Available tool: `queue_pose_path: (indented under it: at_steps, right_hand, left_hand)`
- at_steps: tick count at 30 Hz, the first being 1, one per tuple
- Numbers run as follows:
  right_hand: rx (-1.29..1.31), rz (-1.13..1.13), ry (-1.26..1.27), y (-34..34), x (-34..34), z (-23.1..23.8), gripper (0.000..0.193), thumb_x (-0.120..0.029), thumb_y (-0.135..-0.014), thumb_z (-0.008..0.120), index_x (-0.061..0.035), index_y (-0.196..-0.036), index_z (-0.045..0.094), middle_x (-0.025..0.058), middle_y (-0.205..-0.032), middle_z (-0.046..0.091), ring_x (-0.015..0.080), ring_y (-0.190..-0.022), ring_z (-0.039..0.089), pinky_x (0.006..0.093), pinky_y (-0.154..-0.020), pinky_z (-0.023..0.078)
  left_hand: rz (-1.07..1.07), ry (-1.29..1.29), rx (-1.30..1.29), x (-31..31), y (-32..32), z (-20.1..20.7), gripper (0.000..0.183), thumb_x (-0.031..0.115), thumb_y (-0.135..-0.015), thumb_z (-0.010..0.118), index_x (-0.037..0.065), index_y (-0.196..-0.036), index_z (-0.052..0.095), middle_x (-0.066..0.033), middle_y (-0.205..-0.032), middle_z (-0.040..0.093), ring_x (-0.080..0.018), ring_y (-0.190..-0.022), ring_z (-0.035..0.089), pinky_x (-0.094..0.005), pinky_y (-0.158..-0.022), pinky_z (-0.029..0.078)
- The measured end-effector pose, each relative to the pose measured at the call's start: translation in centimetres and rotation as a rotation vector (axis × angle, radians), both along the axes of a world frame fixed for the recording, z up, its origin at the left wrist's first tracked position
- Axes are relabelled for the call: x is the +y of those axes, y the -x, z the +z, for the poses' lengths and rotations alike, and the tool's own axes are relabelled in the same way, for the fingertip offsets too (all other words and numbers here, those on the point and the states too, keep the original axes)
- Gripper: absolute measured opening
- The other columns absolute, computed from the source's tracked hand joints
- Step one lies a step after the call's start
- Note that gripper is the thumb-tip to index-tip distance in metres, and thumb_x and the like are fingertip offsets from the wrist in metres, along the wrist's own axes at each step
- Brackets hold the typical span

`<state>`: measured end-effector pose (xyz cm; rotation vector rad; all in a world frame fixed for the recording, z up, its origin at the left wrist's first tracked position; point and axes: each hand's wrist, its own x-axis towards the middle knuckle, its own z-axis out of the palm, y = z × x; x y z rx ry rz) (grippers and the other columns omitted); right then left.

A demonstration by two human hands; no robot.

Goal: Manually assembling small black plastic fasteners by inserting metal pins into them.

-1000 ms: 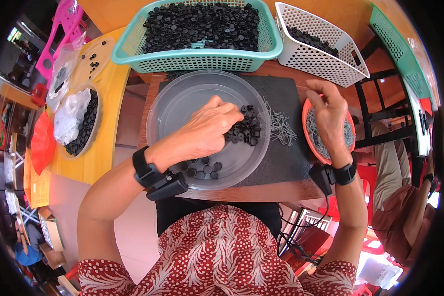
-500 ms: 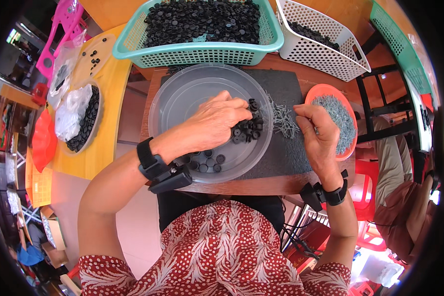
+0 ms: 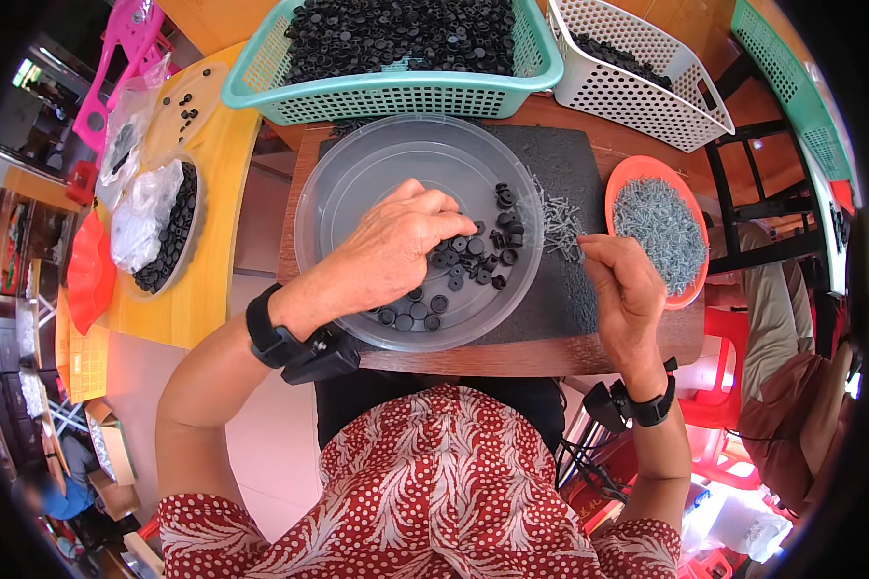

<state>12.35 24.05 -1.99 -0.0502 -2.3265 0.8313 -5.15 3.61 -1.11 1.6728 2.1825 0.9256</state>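
My left hand (image 3: 396, 241) is over a round clear plastic tray (image 3: 316, 179), its fingers curled and the index fingertip at a cluster of small black round caps (image 3: 475, 246). What its fingers hold, if anything, is hidden beneath the hand. More black caps (image 3: 418, 311) lie in the near part of the tray, below my wrist. Right of the tray, my right hand (image 3: 625, 280) pinches thumb and forefinger together beside a loose pile of grey screws (image 3: 558, 217); anything between the fingertips is too small to make out. A red-orange bowl (image 3: 616, 183) full of similar screws (image 3: 658, 232) stands just beyond that hand.
A teal basket (image 3: 386, 101) heaped with black caps stands behind the tray, beside a white perforated basket (image 3: 637, 101). Under the tray lies a dark mat (image 3: 565, 159) on the brown table (image 3: 512, 359). Left is a yellow table (image 3: 227, 145); another person (image 3: 792, 386) is at right.
My left hand has shifted left and slightly toward me, showing more of the black caps, now more spread out. My right hand has moved a little nearer to me, still pinching.
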Motion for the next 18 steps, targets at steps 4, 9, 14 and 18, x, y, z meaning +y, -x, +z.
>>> queue_pose_path:
  at_steps: [4, 9, 14, 18]
  right_hand:
    - [-0.022, 0.010, -0.009, -0.3, -0.5, -0.3, 0.018, 0.012, -0.074, 0.061, 0.0034, -0.090, 0.059, 0.0152, -0.089, 0.064, 0.0282, -0.076, 0.061, 0.0331, -0.067, 0.048]
    - [-0.039, -0.003, -0.002, -0.7, -1.0, -0.1, 0.018, 0.011, -0.074, 0.061, 0.0035, -0.090, 0.059, 0.0152, -0.090, 0.064, 0.0283, -0.078, 0.061, 0.0333, -0.069, 0.048]
    - [-0.025, 0.013, 0.015, -0.8, -1.0, -0.3, 0.017, 0.011, -0.075, 0.061, 0.0036, -0.091, 0.059, 0.0148, -0.091, 0.065, 0.0281, -0.080, 0.062, 0.0332, -0.070, 0.048]
    - [-0.024, 0.004, 0.026, -0.8, -1.1, -0.3, 0.018, 0.011, -0.075, 0.062, 0.0035, -0.091, 0.059, 0.0150, -0.091, 0.065, 0.0274, -0.078, 0.061, 0.0325, -0.069, 0.048]
  left_hand:
    - [0.075, -0.089, 0.116, 0.0, -0.8, -0.4, 0.035, -0.011, -0.068, 0.053, 0.004, -0.097, 0.066, -0.0093, -0.094, 0.060, -0.0281, -0.090, 0.052, -0.0355, -0.078, 0.045]
    - [0.058, -0.074, 0.190, -0.1, -1.2, -0.8, 0.024, -0.009, -0.067, 0.055, 0.003, -0.084, 0.067, -0.0071, -0.080, 0.053, -0.0247, -0.081, 0.048, -0.0361, -0.067, 0.042]
    - [0.150, -0.029, 0.125, -0.8, -0.7, -0.3, 0.018, -0.005, -0.070, 0.061, 0.003, -0.086, 0.064, -0.0073, -0.078, 0.055, -0.0253, -0.079, 0.050, -0.0354, -0.068, 0.043]
    - [0.175, -0.038, 0.068, -0.8, -0.7, -0.5, 0.018, -0.005, -0.069, 0.063, 0.002, -0.086, 0.063, -0.0075, -0.077, 0.054, -0.0258, -0.077, 0.051, -0.0357, -0.068, 0.043]
